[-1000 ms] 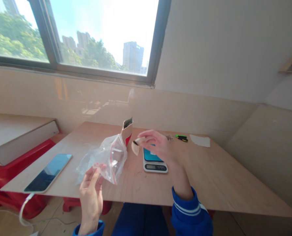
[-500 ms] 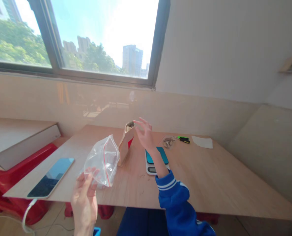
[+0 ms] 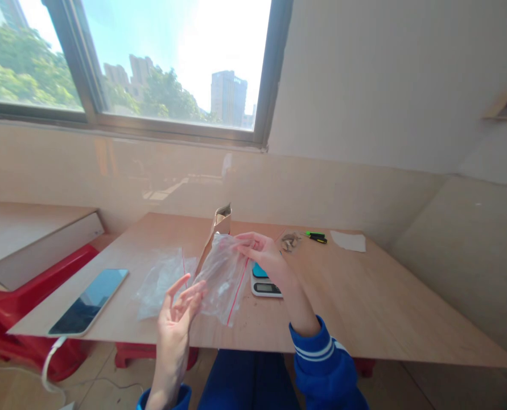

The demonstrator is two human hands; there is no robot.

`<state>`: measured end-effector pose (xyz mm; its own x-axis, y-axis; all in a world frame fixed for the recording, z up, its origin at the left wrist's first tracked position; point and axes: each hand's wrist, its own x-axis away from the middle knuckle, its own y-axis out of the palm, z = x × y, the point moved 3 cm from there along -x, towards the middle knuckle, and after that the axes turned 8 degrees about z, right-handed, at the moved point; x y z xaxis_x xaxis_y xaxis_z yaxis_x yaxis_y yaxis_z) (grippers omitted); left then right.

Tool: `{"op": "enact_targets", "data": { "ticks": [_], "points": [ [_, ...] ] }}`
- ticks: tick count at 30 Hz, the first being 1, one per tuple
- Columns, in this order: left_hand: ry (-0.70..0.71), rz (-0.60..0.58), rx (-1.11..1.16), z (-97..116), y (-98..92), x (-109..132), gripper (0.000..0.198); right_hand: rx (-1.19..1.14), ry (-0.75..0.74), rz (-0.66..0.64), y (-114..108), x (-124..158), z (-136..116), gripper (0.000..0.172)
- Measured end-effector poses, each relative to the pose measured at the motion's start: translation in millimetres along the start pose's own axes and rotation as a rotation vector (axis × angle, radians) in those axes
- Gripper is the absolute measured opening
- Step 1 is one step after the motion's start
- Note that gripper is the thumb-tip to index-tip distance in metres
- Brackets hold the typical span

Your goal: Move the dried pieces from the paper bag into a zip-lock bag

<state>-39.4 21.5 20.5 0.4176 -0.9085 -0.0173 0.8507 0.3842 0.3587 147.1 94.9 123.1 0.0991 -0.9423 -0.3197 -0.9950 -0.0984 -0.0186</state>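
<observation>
Between my hands, above the table, is a clear zip bag (image 3: 223, 279) with a red seal line. My right hand (image 3: 264, 256) pinches its upper edge. My left hand (image 3: 177, 319) grips its lower left side with thumb and fingers, the index finger stretched out. More clear zip plastic (image 3: 161, 285) lies on the table left of it. Behind the held bag stands a brown paper pouch (image 3: 211, 236), open at the top and partly covered. A white kitchen scale (image 3: 255, 290) with a blue-green top sits under my right wrist, partly hidden.
A small heap of brownish pieces (image 3: 290, 242) lies on clear plastic behind the scale. Green and black hand tools (image 3: 317, 237) and a white sheet (image 3: 347, 241) are farther right. A phone (image 3: 89, 302) with a white cable lies at the table's left edge.
My right hand has come down from beside the pouch's top and now grips the zip bag. My left hand has moved right, and the bag has shifted right with it, in front of the pouch.
</observation>
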Motion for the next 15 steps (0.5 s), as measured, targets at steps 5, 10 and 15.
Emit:
{"op": "enact_targets", "data": {
  "ticks": [5, 10, 15],
  "points": [
    [0.012, 0.099, 0.024, 8, -16.2, -4, 0.040, 0.006, -0.033, -0.096, -18, -7, 32, 0.034],
    [0.119, 0.426, 0.020, 16, -48.0, -24, 0.034, 0.699, -0.035, 0.383, -90, -45, 103, 0.030],
    [0.187, 0.372, -0.546, 3, -74.2, -62, 0.045, 0.950, 0.037, 0.451, -160, -72, 153, 0.035]
  ]
}}
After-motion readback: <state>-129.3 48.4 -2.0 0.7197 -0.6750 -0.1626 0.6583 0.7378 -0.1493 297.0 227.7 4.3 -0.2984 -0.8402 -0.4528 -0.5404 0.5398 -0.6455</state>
